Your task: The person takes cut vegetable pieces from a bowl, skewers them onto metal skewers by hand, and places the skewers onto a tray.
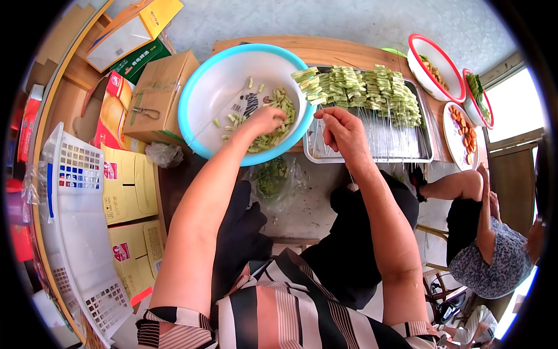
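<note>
My left hand reaches into a white basin with a blue rim, its fingers closed at the cut green pieces; what they hold, if anything, is hidden. My right hand is closed in a pinch at the basin's right side, on the lower end of a thin skewer. Green pieces threaded on that skewer stand above the hand, beside the tray's left end. On the metal tray lie many skewers threaded with green pieces, their bare ends toward me.
To the right are two red-rimmed bowls and a plate of orange slices. Cardboard boxes and a white plastic basket stand left. A bag of greens is below the basin. Another person sits at right.
</note>
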{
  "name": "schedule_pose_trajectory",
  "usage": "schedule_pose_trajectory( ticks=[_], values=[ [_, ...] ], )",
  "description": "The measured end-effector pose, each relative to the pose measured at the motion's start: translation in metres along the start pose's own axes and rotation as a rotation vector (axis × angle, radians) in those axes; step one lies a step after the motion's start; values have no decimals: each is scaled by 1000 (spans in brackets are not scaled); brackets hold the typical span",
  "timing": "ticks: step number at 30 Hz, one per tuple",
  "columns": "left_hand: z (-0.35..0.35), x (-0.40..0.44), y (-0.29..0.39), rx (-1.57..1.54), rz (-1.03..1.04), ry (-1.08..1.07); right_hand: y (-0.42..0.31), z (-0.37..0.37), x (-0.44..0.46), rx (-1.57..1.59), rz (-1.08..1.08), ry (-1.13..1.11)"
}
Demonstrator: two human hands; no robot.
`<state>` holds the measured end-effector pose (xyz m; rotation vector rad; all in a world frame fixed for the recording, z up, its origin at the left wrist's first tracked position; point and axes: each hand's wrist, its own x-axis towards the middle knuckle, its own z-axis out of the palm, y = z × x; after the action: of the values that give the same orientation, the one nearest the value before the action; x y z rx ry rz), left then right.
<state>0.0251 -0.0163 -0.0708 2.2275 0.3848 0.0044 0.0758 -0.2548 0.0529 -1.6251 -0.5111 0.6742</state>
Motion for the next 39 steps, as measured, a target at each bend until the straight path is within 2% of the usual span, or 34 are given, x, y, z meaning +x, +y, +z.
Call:
schedule_pose_trajectory(
  ticks=[3, 5, 7, 8, 11, 18, 21, 24, 26, 29, 32, 35, 39],
  values=[
    [-2, -7, 9, 286, -172, -288, -1, -2, 1, 9, -3, -5],
    [-13, -11, 17, 255, -179, -278, -2, -4, -1, -21, -18, 0],
    [-25, -13, 23, 310, -221, -70, -1, -6, -2, -14, -16, 4],
    [-29, -11, 19, 221, -277, 2, -1, -7, -1, -10, -16, 9],
    [-27, -3, -1, 155, -230, 63, 0, -9, -2, -20, -28, -2],
    [-20, -10, 0, 254, -192, 35, -2, -6, -4, -13, -9, -13],
    [-17, -9, -1, 270, -180, 94, -3, -6, -5, -32, -9, -10],
    [-9, -7, -10, 282, -119, 75, -3, -7, -4, -37, -13, -11],
    [-1, -9, -14, 339, 9, 99, -3, -8, -4, -30, -17, -24],
    [-2, -10, -16, 414, -18, 17, -2, -8, -5, -40, -21, -23],
    [3, -14, -10, 429, -106, 46, -2, -6, -6, -27, -15, -26],
    [2, -10, -22, 479, -53, 33, -2, -7, -6, -27, -16, -29],
    [-6, -1, -27, 419, -127, -28, -2, -7, -6, -34, -17, -27]
  ],
)
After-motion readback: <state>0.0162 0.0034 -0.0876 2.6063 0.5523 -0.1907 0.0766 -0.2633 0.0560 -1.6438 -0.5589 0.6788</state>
